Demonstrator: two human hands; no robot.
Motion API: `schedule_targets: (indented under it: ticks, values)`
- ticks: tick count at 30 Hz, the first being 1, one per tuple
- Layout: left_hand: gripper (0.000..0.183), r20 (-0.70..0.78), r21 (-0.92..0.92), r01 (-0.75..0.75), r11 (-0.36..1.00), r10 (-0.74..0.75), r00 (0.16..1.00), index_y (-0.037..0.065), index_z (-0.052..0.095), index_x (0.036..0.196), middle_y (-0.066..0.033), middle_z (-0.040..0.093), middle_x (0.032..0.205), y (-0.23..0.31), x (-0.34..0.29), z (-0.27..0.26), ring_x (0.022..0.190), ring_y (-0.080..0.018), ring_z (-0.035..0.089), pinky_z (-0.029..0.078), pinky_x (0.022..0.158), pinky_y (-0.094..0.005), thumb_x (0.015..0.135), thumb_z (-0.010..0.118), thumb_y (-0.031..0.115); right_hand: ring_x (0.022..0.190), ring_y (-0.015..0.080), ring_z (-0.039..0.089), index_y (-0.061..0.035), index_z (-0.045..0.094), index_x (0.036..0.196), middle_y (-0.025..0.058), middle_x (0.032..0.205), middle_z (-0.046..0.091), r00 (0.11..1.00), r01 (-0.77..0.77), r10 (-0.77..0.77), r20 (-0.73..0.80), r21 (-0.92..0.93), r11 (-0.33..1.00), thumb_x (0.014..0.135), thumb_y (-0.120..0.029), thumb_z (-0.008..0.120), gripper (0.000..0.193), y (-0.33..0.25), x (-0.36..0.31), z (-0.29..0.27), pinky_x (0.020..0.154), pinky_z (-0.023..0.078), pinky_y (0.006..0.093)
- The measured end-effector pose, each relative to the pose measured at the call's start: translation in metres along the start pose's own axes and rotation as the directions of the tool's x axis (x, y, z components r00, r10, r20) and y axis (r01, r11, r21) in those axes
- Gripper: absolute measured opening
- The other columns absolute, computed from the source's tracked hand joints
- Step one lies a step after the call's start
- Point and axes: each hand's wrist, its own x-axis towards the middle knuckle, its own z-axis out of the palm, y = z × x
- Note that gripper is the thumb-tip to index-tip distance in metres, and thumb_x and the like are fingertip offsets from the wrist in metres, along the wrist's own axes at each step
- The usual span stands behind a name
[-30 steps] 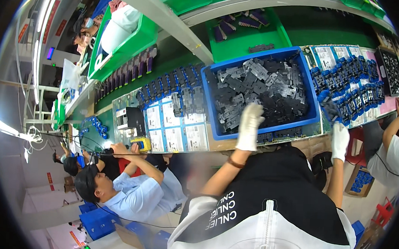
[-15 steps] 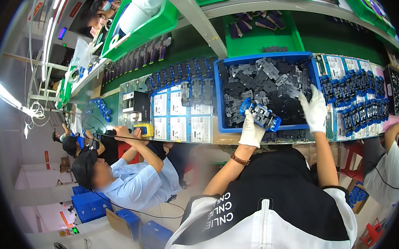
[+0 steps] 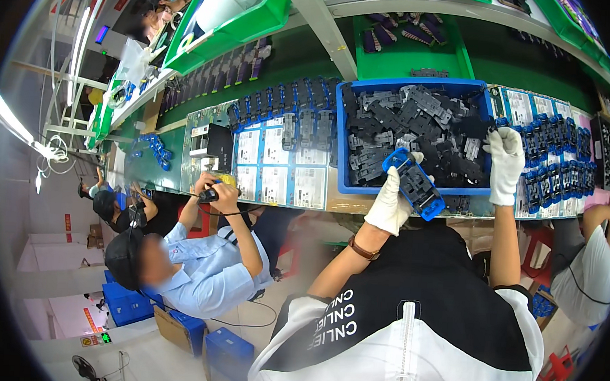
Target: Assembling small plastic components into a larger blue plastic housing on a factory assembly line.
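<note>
My left hand [image 3: 391,203], in a white glove, is closed around a blue-and-black part [image 3: 417,186] that looks like a toy car body. It is held tilted over the front edge of a blue bin [image 3: 343,151]. Loose black plastic plates [image 3: 419,110] lie heaped in the bin. My right hand [image 3: 506,166], also gloved, is at the bin's right rim with its fingers pinched on a black plate [image 3: 475,126].
Rows of blue-and-black parts [image 3: 561,173] stand on printed sheets right of the bin, with more rows [image 3: 271,109] to its left. Behind is a green tray [image 3: 412,58] under a metal shelf post [image 3: 320,26]. A co-worker in light blue [image 3: 211,272] works at my left.
My right hand has gone from open over the bin to pinching a black plate at its right rim. My left hand has turned the blue part and moved slightly right.
</note>
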Motion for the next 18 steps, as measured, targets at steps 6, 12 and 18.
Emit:
schedule_targets:
  ticks: [6, 12, 18]
  values:
    - [0.079, 0.022, 0.017, 0.067, 0.998, -0.067, 0.997, 0.013, 0.042, 0.128, -0.005, 0.053, 0.115, 0.002, -0.008, 0.021, 0.099, -0.0252, 0.059, 0.051, 0.083, -0.048, 0.069, 0.062, 0.062, 0.061, 0.0069, 0.057, -0.0031, 0.058, 0.09, 0.0008, 0.071, 0.059, 0.917, -0.384, 0.342, 0.203, 0.222, 0.896, 0.083, -0.008, 0.064, 0.011, -0.059, -0.017, 0.004, 0.052, 0.05, 0.0199]
    - [0.08, 0.061, -0.014, 0.221, 0.975, -0.22, 0.974, 0.013, 0.044, 0.127, -0.0078, 0.06, 0.1, -0.004, -0.015, 0.024, 0.098, -0.0237, 0.06, 0.051, 0.084, -0.0492, 0.068, 0.056, 0.067, 0.067, 0.0086, 0.058, -0.0035, 0.06, 0.099, 0.0017, 0.079, 0.06, 0.88, -0.455, 0.389, 0.272, 0.249, 0.855, 0.085, -0.016, 0.064, 0.02, -0.057, -0.042, 0.012, 0.062, 0.051, 0.023]
    - [0.07, 0.124, -0.134, 0.235, 0.963, -0.219, 0.968, 0.016, 0.046, 0.124, -0.0042, 0.057, 0.107, -0.014, -0.017, 0.019, 0.095, -0.0211, 0.061, 0.053, 0.08, -0.0465, 0.074, 0.057, 0.062, 0.107, 0.0193, 0.055, -0.0041, 0.035, 0.137, 0.0105, 0.121, 0.055, 0.831, -0.489, 0.237, 0.503, 0.459, 0.741, 0.09, -0.033, 0.057, 0.059, -0.043, -0.087, 0.03, 0.094, 0.044, 0.0328]
